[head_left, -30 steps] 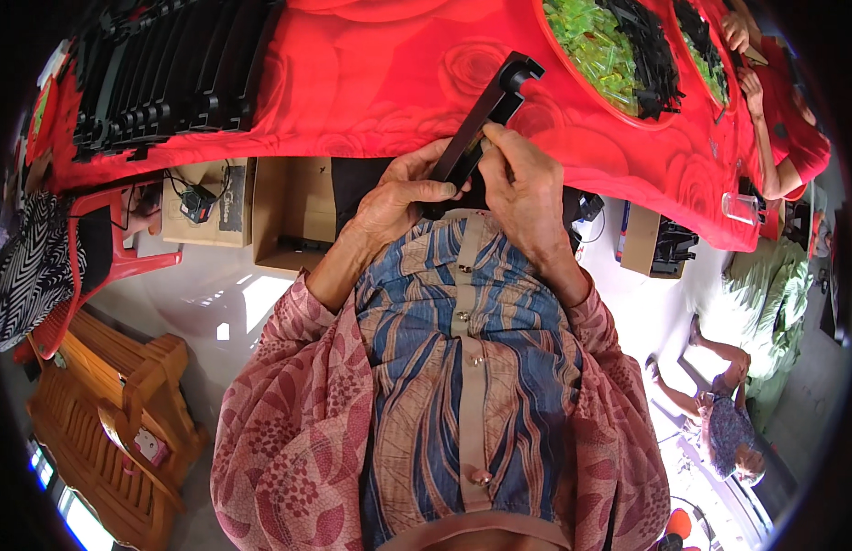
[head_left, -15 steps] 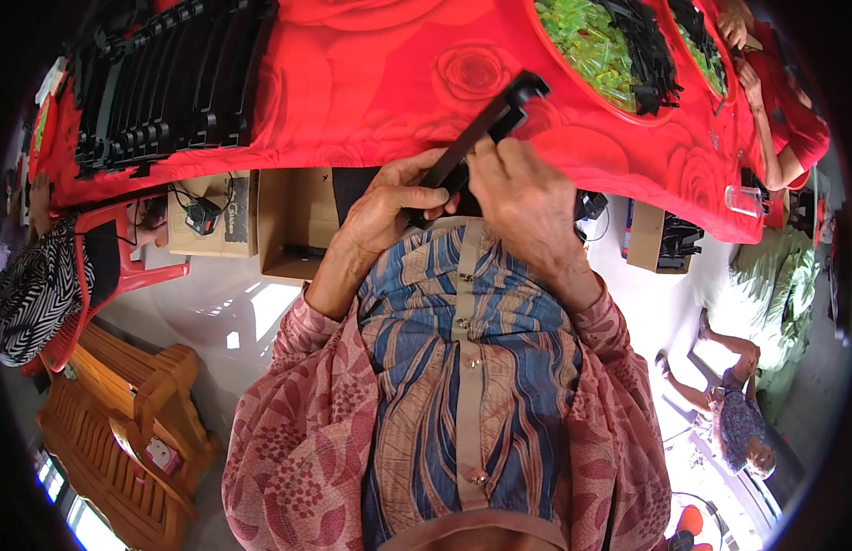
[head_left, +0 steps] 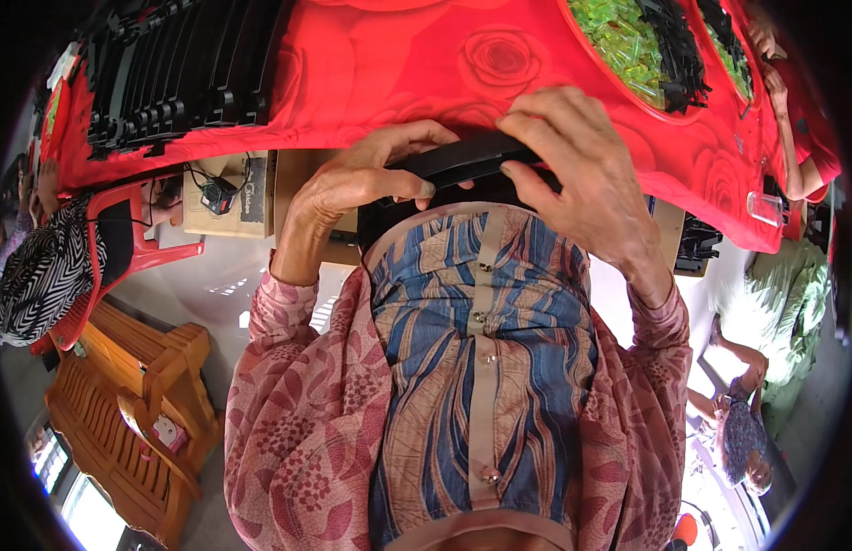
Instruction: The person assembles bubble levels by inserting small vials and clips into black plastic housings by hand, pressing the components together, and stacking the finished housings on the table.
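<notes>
A long black plastic part [head_left: 467,160] lies almost level between my hands, at the near edge of the red rose-patterned tablecloth [head_left: 389,73]. My left hand [head_left: 357,174] grips its left end, thumb on the near side and fingers behind. At the other end is my right hand [head_left: 577,156], its thumb and fingers bent around the part's right end. The fingertips behind the part are partly hidden. Similar long black parts [head_left: 191,78] lie side by side in a row on the table's left.
A red-rimmed round tray [head_left: 628,106] with yellow-green clear pieces and black parts stands at the right. Beyond it another person's arm [head_left: 786,138] reaches over the table. Cardboard boxes [head_left: 225,207] sit under the table; a red chair [head_left: 123,253] and wooden bench [head_left: 123,413] stand left.
The black part has swung from a steep slant to nearly level and come lower. My right hand has moved right, to its right end, and my hands are farther apart.
</notes>
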Demonstrator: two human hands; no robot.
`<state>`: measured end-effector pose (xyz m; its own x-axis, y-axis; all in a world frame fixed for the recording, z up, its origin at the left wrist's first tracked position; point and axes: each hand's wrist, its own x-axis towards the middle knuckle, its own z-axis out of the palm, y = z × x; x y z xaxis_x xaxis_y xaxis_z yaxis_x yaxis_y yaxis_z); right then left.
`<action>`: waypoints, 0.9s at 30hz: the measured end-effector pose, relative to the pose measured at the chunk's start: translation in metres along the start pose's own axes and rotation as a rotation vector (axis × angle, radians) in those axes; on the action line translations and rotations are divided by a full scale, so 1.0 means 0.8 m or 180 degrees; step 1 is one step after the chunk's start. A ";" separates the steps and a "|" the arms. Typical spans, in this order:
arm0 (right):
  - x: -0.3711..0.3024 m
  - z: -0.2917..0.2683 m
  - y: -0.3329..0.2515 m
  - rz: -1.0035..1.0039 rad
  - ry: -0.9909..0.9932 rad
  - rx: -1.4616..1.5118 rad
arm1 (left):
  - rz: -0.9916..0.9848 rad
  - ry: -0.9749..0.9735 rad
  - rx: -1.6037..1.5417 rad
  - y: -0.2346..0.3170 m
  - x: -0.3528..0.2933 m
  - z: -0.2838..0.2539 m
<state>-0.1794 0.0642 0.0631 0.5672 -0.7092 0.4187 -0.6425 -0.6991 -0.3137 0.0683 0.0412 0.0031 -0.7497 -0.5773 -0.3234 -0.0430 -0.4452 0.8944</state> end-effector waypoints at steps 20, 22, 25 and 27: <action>-0.036 0.034 0.001 0.0824 -0.1341 0.1422 | 0.0245 0.0550 0.3413 0.022 -0.014 0.049; -0.041 0.038 -0.006 0.1039 -0.1139 0.1396 | 0.0281 0.0599 0.3544 0.020 -0.014 0.052; -0.040 0.040 -0.014 0.1146 -0.1256 0.1274 | 0.0437 0.0752 0.3656 0.011 -0.015 0.050; -0.040 0.045 -0.017 0.1193 -0.1212 0.1251 | 0.0555 0.0842 0.3638 0.004 -0.013 0.047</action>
<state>-0.1697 0.0930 0.0233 0.5307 -0.8431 -0.0870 -0.6368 -0.3289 -0.6973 0.0514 0.0716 0.0212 -0.6499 -0.7529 -0.1037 -0.6193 0.4456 0.6464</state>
